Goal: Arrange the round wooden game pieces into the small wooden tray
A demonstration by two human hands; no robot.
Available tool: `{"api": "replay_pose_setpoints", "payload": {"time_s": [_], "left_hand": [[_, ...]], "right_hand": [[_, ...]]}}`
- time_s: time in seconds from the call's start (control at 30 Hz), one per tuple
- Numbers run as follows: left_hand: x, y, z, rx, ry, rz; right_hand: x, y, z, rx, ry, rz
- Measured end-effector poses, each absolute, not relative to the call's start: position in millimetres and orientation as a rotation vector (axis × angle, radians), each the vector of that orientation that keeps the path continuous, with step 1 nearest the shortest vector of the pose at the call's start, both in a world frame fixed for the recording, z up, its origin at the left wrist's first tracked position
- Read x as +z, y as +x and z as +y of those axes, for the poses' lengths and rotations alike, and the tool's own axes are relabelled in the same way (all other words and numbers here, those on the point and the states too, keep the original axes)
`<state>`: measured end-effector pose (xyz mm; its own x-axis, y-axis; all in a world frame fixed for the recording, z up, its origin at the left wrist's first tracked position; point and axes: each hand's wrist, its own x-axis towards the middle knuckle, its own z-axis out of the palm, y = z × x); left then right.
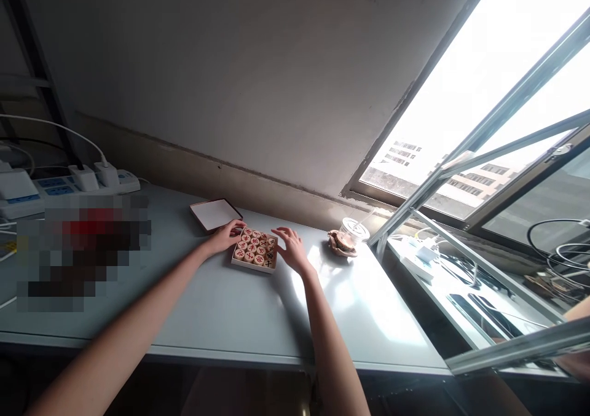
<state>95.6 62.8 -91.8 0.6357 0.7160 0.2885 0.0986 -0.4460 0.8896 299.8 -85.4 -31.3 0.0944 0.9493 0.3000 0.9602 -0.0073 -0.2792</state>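
Note:
A shallow open box point(253, 268) filled with round wooden Chinese chess pieces point(249, 257) lies on the grey table. Most pieces carry red characters; several at the right side have black ones. My left hand point(225, 236) grips the box at its left edge, fingers bent round the upper corner. On the other side, my right hand point(291, 247) is open, its fingers apart and curved beside the box's right edge. Whether those fingertips touch the box I cannot tell. Behind my left hand lies the box lid point(216, 213), its pale inside facing up.
A lidded plastic cup point(353, 231) with a straw stands in a brown dish point(342, 251) to the right. Power strips with chargers point(108, 173) sit at the far left, near a blurred-out patch. A metal frame point(415, 204) rises along the table's right side, by a window.

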Motion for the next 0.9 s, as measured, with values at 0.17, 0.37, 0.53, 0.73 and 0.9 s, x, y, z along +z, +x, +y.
{"api": "replay_pose_setpoints", "payload": {"time_s": [0.17,0.37,0.53,0.73,0.9], "left_hand": [[-87,93,61,0.785,1.844,0.622],[-89,92,60,0.749,1.807,0.616],[-89,91,62,0.734,1.849,0.641],[-81,89,59,0.699,1.839,0.627],[-77,87,56,0.661,1.809,0.643]], "right_hand": [[-29,287,-65,0.001,-1.930,-2.078],[-31,303,-67,-0.073,-1.873,-1.810],[-38,326,-76,-0.180,-2.166,-1.556],[-38,336,-86,-0.109,-2.227,-1.532],[-24,307,-85,0.108,-1.870,-1.950]]}}
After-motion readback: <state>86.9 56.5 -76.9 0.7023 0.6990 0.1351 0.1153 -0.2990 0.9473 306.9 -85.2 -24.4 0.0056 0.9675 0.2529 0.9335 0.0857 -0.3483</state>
